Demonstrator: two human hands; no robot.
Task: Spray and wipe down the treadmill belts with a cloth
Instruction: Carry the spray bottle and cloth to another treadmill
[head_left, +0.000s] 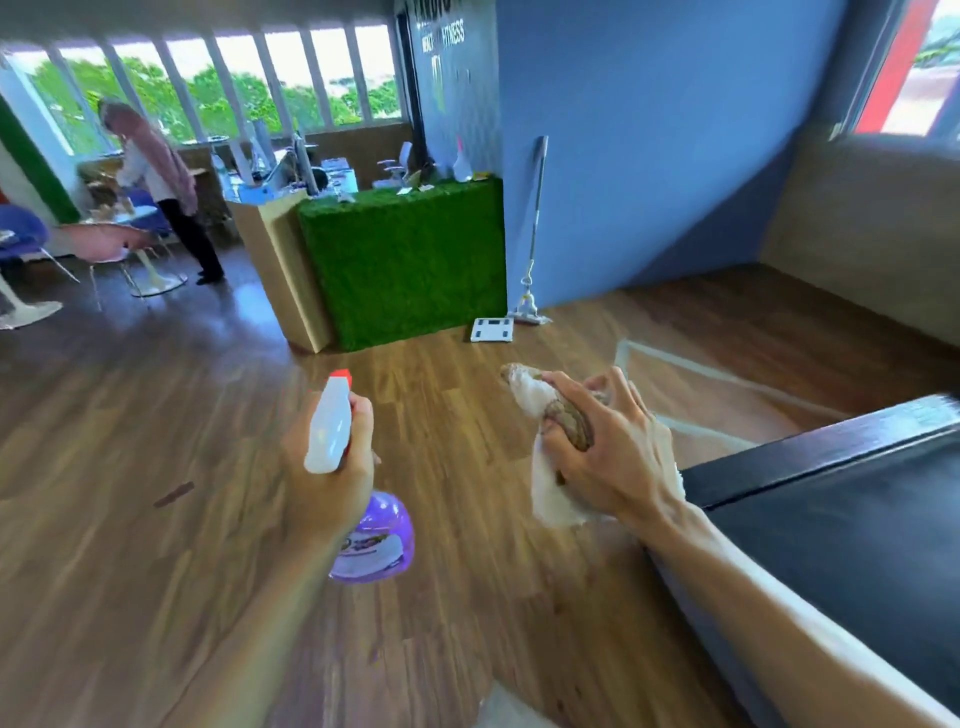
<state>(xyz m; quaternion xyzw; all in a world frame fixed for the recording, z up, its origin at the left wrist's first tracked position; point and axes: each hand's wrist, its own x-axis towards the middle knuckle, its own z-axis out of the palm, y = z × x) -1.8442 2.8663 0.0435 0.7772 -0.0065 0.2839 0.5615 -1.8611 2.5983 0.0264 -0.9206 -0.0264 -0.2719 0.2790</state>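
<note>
A wood-plank floor (156, 415) fills the room. At far left, a person (161, 192) is seen bent beside blue chairs (21, 234), under a row of windows (218, 78). A desk (400, 260) fronted in green turf stands mid-room, with a mop (535, 234) leaned against the blue wall (649, 130) and a white scale (492, 329) on the floor nearby. A purple spray bottle (358, 499) is gripped by the left hand (332, 467), its long axis upright, nozzle pointed away. A white cloth (550, 467) is held bunched in the right hand (608, 447). The black treadmill belt (857, 545) lies at right.
</note>
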